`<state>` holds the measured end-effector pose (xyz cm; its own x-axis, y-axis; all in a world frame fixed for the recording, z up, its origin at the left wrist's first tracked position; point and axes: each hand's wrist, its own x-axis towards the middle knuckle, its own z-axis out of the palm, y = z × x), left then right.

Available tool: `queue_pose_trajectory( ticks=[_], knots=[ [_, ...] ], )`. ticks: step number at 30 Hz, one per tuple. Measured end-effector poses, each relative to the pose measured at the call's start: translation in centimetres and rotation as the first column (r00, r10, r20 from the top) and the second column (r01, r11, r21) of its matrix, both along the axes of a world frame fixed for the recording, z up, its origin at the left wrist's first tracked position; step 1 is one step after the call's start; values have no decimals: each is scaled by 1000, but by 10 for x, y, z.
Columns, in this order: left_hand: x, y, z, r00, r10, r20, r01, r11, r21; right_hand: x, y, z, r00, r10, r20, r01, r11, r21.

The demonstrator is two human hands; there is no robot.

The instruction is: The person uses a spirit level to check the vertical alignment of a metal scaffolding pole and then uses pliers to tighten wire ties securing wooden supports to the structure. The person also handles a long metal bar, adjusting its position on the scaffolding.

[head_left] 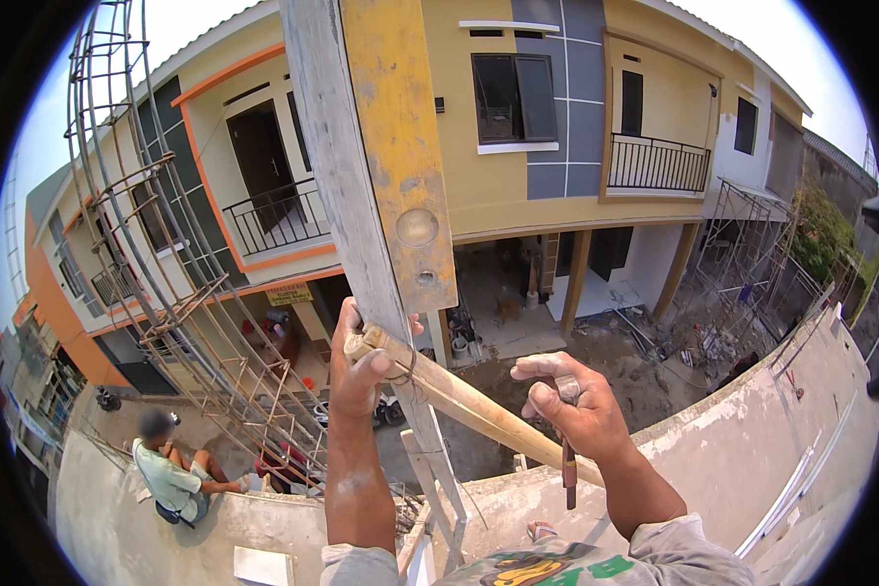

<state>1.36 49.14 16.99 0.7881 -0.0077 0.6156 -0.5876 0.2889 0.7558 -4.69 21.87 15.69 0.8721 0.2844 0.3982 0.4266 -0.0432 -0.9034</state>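
Observation:
A grey, weathered wooden board [334, 146] rises in front of me. A worn yellow spirit level [391, 127] with a round vial window near its lower end lies along it. My left hand [356, 366] is closed round the board's lower part, its thumb pressed on a pair of light wooden strips [459, 398] that cross the board. Dark wire [413, 363] binds strips and board there. Above the strips' right part, my right hand [578, 408] is curled round a slim tool with a brown lower end [569, 479]; its exact kind is unclear.
A tall rebar cage [156, 195] stands at left. A person in a light shirt [171, 474] sits on the concrete ledge [273, 523]. Narrow wood props [430, 479] stand below the board. White pipes [791, 488] lie at right. Beyond a drop is a two-storey house [493, 186].

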Motion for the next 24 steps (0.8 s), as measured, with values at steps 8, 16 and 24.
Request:
queue_pose_trajectory(
  ticks=[8,16,24],
  knots=[
    [-2,-4,1,999,40,-9,-40,999,4,-26,-44,-128,676,290,-677,205,809,551],
    [-3,-8,-1,994,94,-60,-95,995,-14,-101,-77,-165,395,491,-777,-198,871,450],
    [0,-11,-6,994,99,-46,-101,993,-59,-75,-82,-119,799,200,-567,-525,692,-496]
  ],
)
